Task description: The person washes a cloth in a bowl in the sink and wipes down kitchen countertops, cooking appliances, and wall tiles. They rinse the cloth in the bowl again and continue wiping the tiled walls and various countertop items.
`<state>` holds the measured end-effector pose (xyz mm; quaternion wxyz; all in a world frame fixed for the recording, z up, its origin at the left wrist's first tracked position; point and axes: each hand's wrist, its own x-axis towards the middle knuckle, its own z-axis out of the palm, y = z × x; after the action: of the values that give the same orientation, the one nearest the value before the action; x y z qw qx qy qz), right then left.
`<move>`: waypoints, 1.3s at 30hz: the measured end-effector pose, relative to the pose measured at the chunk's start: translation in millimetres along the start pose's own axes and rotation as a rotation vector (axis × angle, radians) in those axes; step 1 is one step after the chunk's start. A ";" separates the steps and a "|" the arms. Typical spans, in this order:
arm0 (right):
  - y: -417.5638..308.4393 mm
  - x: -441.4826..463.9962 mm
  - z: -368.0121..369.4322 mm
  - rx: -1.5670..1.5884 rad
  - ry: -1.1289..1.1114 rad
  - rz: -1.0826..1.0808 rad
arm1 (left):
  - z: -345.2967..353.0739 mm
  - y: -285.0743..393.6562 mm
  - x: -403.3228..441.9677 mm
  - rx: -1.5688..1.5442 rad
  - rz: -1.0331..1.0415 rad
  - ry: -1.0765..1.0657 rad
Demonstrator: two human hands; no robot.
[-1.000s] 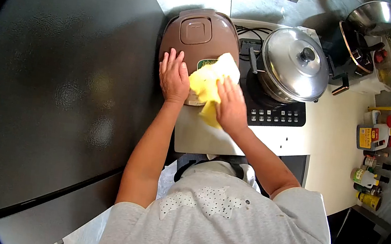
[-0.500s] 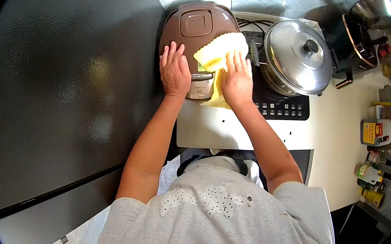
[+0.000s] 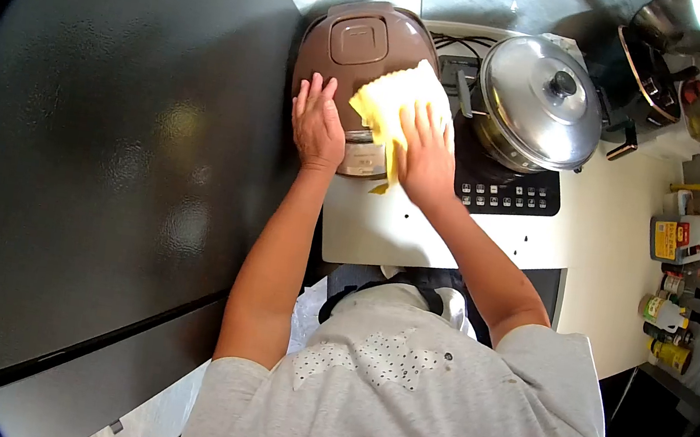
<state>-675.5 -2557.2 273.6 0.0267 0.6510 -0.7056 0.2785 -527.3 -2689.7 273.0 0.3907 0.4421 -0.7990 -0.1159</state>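
Right grip (image 3: 427, 156) is stretched out over a yellow cloth (image 3: 390, 100) on the brown cooker (image 3: 327, 58), left grip (image 3: 318, 130) fingers out along its left side. Cooker's on the desk (image 3: 367, 225), near the steel pot (image 3: 523, 109).

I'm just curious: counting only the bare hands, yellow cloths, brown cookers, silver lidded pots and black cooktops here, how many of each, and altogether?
Bare hands (left hand, right hand): 2
Yellow cloth: 1
Brown cooker: 1
Silver lidded pot: 1
Black cooktop: 1
Total: 6
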 end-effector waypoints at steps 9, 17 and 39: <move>-49.8 -14.7 19.3 0.049 -0.173 -0.565 | -37.9 39.5 43.0 0.202 -0.181 -0.265; -103.0 52.4 82.0 -0.154 -0.271 -0.594 | -45.7 41.3 55.7 0.416 -0.270 -0.488; -0.8 -36.4 67.6 1.514 0.268 0.967 | 7.3 1.7 7.2 0.391 0.145 0.067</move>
<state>-647.4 -2553.2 202.2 -0.4460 0.0897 -0.5212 0.7221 -535.8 -2695.6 272.8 0.3310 0.4544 -0.8227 0.0847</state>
